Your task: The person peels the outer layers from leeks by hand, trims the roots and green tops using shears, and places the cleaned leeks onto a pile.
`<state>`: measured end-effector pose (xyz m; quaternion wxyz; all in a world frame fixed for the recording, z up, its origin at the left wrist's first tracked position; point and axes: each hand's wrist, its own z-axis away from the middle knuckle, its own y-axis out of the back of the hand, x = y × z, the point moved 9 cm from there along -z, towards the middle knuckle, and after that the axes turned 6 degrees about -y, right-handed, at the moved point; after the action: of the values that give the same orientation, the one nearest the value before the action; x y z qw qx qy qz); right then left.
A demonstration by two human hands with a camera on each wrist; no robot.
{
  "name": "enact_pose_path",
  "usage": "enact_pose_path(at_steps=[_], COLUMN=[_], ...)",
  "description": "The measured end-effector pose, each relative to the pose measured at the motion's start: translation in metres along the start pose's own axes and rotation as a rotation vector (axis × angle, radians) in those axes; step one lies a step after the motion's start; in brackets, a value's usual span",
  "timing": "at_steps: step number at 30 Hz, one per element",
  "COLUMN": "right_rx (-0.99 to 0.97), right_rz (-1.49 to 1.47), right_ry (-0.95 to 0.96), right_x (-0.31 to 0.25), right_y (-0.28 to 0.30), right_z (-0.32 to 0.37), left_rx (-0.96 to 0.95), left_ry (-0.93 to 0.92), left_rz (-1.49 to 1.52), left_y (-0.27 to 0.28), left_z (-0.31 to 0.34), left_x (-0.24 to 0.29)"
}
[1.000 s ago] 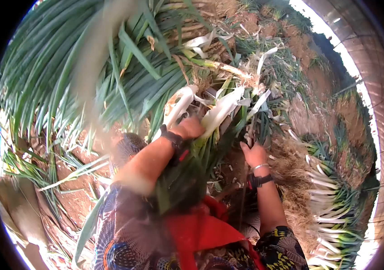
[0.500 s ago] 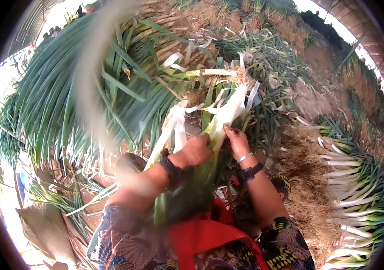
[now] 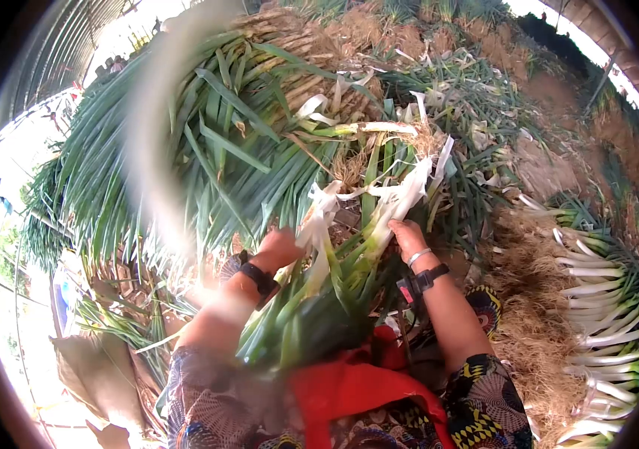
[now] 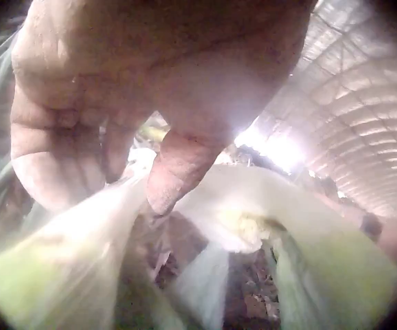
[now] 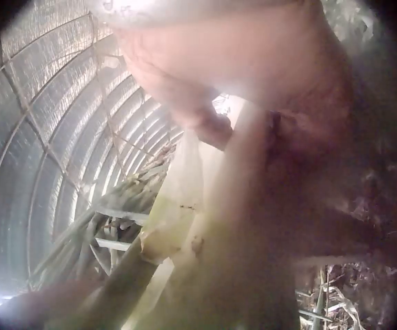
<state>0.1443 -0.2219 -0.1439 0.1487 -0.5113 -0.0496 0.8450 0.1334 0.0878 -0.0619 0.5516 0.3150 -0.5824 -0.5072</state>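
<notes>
Two pale stalk sheaths with green leaves lie across the person's lap. My left hand (image 3: 280,250) is at the edge of the left sheath (image 3: 319,217); in the left wrist view the thumb and curled fingers of that hand (image 4: 136,103) pinch a whitish sheath (image 4: 95,227). My right hand (image 3: 408,238) grips the right white sheath (image 3: 402,198) from its right side. In the right wrist view the thumb and fingers of this hand (image 5: 253,75) are round a pale stalk (image 5: 209,179). Green leaves (image 3: 297,322) hang toward the red apron (image 3: 357,389).
A large pile of green-leaved stalks (image 3: 117,165) is at the left. Cleaned white stalks (image 3: 596,307) with brown roots (image 3: 533,322) lie in a row at the right. A rooted stalk (image 3: 379,128) lies ahead, near loose leaves. A brown sheet (image 3: 98,374) is at lower left.
My left hand has moved left from the middle to the left sheath. My right hand, lower at first, has come up onto the right sheath. The leaves below have spread apart.
</notes>
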Motion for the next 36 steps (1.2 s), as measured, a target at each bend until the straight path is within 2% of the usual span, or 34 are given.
enact_pose_path(at_steps=[3,6,8,10,12,14,16,17,18,20,23,25,27,30,32,35,36], right_rx=[-0.08,-0.104,-0.073,-0.038,0.073,0.202,0.36,0.38,0.208,0.141,-0.095,-0.486,-0.735,-0.822,-0.883,-0.82,-0.782], right_rz=[-0.047,0.064,0.13,0.222,0.515,0.719,0.837,0.718,0.43,0.138,-0.042,-0.018,0.008,0.247,0.236,0.197,0.128], right_ry=[0.036,0.079,0.129,0.155,0.261,0.38,0.494,0.621,0.434,0.29,0.359,0.377,0.362,0.27,0.189,0.195,0.207], right_x=[0.013,0.022,0.02,0.017,-0.008,-0.042,-0.069,-0.074,-0.068,-0.099,-0.149,-0.162,-0.161,-0.149,-0.134,-0.143,-0.154], right_y=[-0.005,-0.006,-0.003,-0.001,0.002,-0.001,0.007,0.017,0.025,0.028,0.007,-0.047,-0.093,-0.126,-0.125,-0.116,-0.109], right_z=[-0.02,-0.032,-0.032,-0.032,-0.012,0.012,0.032,0.025,0.006,0.037,0.086,0.13,0.168,0.203,0.196,0.183,0.177], left_rx=[-0.238,-0.335,-0.202,-0.045,0.018,0.058,0.005,-0.018,-0.043,-0.096,-0.234,-0.359,-0.468,-0.592,-0.586,-0.477,-0.407], left_ry=[0.088,0.112,0.137,0.206,0.097,-0.032,-0.033,-0.055,-0.076,-0.132,-0.096,-0.155,-0.215,-0.203,-0.211,-0.3,-0.261], left_rz=[0.14,0.319,0.427,0.511,0.599,0.641,0.697,0.691,0.686,0.634,0.739,0.829,0.888,1.145,1.26,1.224,1.185], left_y=[-0.011,-0.012,0.012,0.063,0.112,0.153,0.17,0.176,0.181,0.175,0.151,0.112,0.083,0.085,0.088,0.101,0.106], left_z=[0.018,0.023,0.016,0.009,0.001,0.003,0.006,0.012,0.022,0.039,0.083,0.1,0.121,0.154,0.169,0.186,0.191], left_x=[-0.006,-0.009,-0.011,0.002,0.025,0.056,0.066,0.075,0.088,0.092,0.107,0.098,0.101,0.119,0.115,0.104,0.1])
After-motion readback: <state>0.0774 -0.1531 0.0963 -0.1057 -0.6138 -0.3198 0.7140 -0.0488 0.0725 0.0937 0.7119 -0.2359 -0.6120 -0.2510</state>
